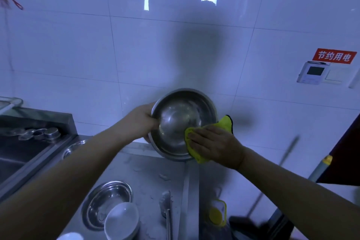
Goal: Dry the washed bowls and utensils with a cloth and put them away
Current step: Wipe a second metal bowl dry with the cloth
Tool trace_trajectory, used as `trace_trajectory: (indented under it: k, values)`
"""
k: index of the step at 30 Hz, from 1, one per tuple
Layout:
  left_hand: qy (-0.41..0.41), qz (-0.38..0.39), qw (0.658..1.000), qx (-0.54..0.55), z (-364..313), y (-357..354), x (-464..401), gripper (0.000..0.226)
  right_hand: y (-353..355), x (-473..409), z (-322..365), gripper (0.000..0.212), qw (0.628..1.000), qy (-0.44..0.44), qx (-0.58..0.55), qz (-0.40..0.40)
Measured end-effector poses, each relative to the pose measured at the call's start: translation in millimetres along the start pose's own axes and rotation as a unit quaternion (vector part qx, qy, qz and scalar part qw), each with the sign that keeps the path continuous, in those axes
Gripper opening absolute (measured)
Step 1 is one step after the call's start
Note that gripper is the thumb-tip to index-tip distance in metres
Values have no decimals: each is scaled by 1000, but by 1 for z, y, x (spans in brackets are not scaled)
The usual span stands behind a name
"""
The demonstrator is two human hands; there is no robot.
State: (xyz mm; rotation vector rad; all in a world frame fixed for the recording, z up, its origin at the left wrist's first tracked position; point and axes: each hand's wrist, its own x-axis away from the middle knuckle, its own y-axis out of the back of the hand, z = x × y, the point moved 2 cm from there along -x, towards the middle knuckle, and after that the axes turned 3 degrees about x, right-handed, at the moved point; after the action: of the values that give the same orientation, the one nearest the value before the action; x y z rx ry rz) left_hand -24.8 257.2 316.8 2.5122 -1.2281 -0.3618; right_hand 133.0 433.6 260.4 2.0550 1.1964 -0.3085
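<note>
Drying the steel bowl (181,121), held up above the bench's back edge, we grip its rim with our left hand (142,121) while our right hand (214,142) presses the yellow cloth (226,122) flat-fingered inside. We should probably sweep round the wall, turning the bowl steadily.

A bowl (183,122) is tilting above the surface (148,173), in front of the wall (136,45). The left hand (140,121) is gripping its left rim; the right hand (216,142) is pressing a cloth (196,154) against its right inner side. Below, a small bowl (121,220) is sitting beside a shallow dish (107,198), with tongs (167,212) lying to their right. A sink (23,154) is lying at the left.
</note>
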Motion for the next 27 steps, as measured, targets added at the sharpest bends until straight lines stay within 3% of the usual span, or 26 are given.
trace_trajectory:
  k: [4,7,9,13,18,19,21,23,25,27]
  values:
    - [-37,-167,982,85,15,-28,6,32,-3,-15,5,11,995,-88,33,-29]
    - [-28,-174,950,257,27,-63,18,25,-5,-28,22,15,984,-165,51,-38]
    - [-27,-170,944,281,27,-66,18,24,-6,-31,32,16,981,-183,41,-42]
    - [-31,-115,975,189,16,-42,13,28,-4,-21,29,19,992,-125,27,-25]
    - [-48,19,996,-68,-4,2,0,36,0,-2,2,16,999,11,37,29]
    - [-54,17,994,-95,-6,7,-4,36,0,-2,-1,15,999,9,40,30]
    - [-80,-61,990,-98,-4,7,-9,29,-1,-7,-2,13,999,-30,40,13]
    - [-88,-158,983,-27,5,-7,-5,27,-1,-17,4,14,995,-88,35,-13]
    - [-60,-150,978,133,22,-35,2,24,-1,-27,14,16,988,-146,39,-23]
    - [-13,-127,952,279,33,-56,9,28,-2,-36,23,16,982,-184,39,-16]
